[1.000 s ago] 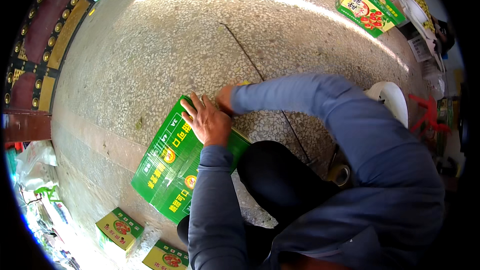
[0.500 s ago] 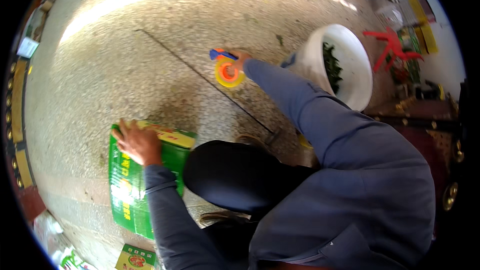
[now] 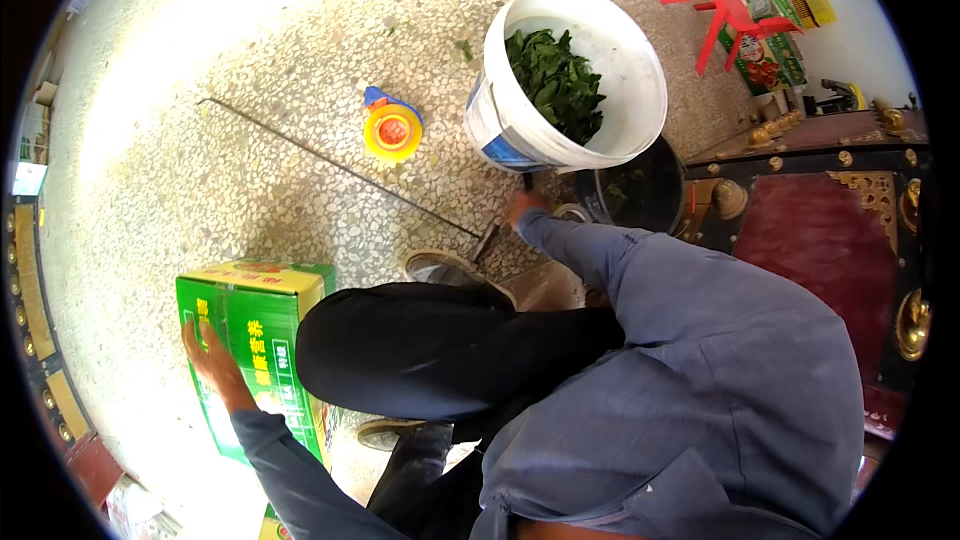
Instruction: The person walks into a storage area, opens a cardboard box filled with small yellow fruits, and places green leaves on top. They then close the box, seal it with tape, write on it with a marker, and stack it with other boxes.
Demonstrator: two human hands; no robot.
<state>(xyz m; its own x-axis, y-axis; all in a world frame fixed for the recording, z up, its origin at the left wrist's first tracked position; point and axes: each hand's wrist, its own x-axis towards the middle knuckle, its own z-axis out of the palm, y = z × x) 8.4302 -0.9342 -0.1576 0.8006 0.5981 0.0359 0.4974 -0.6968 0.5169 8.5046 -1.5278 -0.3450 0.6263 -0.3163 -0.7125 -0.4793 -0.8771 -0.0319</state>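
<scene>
My left hand [image 3: 215,365] rests with its fingers spread on the side of a green carton [image 3: 255,325] with a yellow top panel, standing by my knee. My right hand [image 3: 525,208] is down beside the foot of a white bucket [image 3: 487,105], fingers curled in. A short dark piece shows just above them, but what they grip is mostly hidden. Green leaves [image 3: 558,83] lie inside the bucket. On the speckled floor sits a tape dispenser [image 3: 393,130] with a yellow roll, untouched by either hand.
A long thin dark rod [image 3: 340,165] lies slantwise across the floor, its crosspiece by my shoe [image 3: 445,265]. Behind the bucket stands a dark tub [image 3: 650,190]. A red stool [image 3: 735,20] and dark red furniture with brass fittings [image 3: 820,240] are at the right.
The tape dispenser has left my right hand and lies on the floor. That hand has moved nearer, beside the bucket. My left hand has slid from the carton's top edge to its side.
</scene>
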